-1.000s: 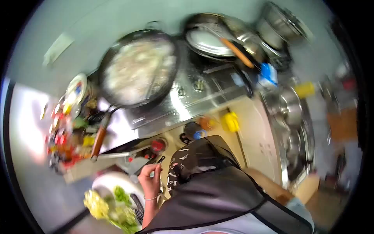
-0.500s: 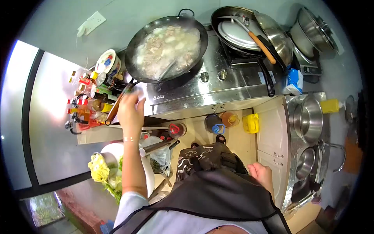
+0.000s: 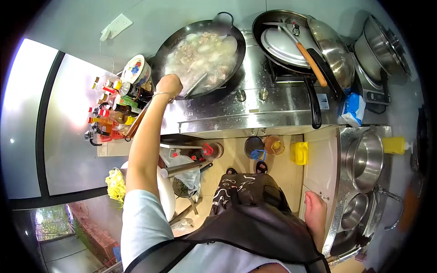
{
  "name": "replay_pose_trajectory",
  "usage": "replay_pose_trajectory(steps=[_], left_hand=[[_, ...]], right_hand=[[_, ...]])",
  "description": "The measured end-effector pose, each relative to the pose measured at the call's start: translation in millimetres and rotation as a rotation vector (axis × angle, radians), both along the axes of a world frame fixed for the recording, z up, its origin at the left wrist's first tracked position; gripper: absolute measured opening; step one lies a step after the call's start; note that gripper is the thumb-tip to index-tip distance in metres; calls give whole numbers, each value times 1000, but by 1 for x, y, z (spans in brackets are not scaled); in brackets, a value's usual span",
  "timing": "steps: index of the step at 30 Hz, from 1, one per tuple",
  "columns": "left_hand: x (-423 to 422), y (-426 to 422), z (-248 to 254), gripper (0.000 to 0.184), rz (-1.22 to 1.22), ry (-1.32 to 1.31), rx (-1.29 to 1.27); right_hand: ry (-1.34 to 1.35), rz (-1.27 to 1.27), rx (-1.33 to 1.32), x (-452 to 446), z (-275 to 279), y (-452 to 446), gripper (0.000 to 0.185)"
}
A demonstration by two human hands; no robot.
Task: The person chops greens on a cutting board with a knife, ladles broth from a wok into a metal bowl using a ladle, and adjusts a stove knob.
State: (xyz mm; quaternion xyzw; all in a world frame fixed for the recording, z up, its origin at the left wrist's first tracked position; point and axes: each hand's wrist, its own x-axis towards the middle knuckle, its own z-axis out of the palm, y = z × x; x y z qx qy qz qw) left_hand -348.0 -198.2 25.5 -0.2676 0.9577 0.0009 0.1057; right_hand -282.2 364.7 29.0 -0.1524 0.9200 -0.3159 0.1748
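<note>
A black wok (image 3: 160, 59) on the steel stove holds steaming pale broth with meat chunks and whitish pieces (image 3: 200, 57). A metal utensil (image 3: 195, 85) leans in the broth near the wok's front rim. My left hand (image 3: 169, 86) is closed over the wok's near-left rim, knuckles up; its fingertips are hidden, so whether it pinches something cannot be seen. The wok's long handle (image 3: 138, 120) runs down partly behind my left forearm. My right hand (image 3: 314, 213) hangs by my right hip with its fingers curled, apart from any object, and nothing shows in it.
Several sauce bottles (image 3: 114, 113) and a bowl (image 3: 137, 68) crowd the left. A second pan (image 3: 259, 34) holds a lid (image 3: 287, 48) and a wooden-handled spatula (image 3: 312, 63). A blue-white packet (image 3: 353, 109) and steel basins (image 3: 364, 161) are right. Leafy vegetables (image 3: 116, 186) sit lower left.
My left hand has moved forward and up from beside the wok handle to the wok's rim, its fingers now closed. My right hand stays by my hip. The view has shifted slightly.
</note>
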Motion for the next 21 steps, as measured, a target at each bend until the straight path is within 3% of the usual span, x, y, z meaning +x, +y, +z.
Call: replay_pose_trajectory(steps=[3,5,7,9,11,13,15,17,19,21], left_hand=[[-15,8,-12,26,-22,-270,1],[-14,17,2,25,-5,-160,318],[-7,71,54,21,-144,37,627],[12,114,89,21,-222,172,770],[40,152,119,20,-534,329,841],[76,185,137,23,-490,232,1044],[103,198,128,18,-566,251,1156],[133,210,108,16,-390,267,1181],[157,218,88,14,-389,335,1115],[180,224,76,12,-21,345,1014]], right_hand=[[19,26,-22,-4,-3,-1,11],[12,31,-31,-7,-1,0,12],[4,18,-38,-10,-2,-1,12],[53,21,-68,-16,-3,-3,12],[28,3,-130,-22,-5,-12,11],[6,-17,-187,-29,-3,-24,10],[122,117,-270,-44,4,-45,9],[207,162,-376,-63,17,-74,8],[325,234,-405,-83,32,-107,11],[349,330,-362,-99,47,-136,14]])
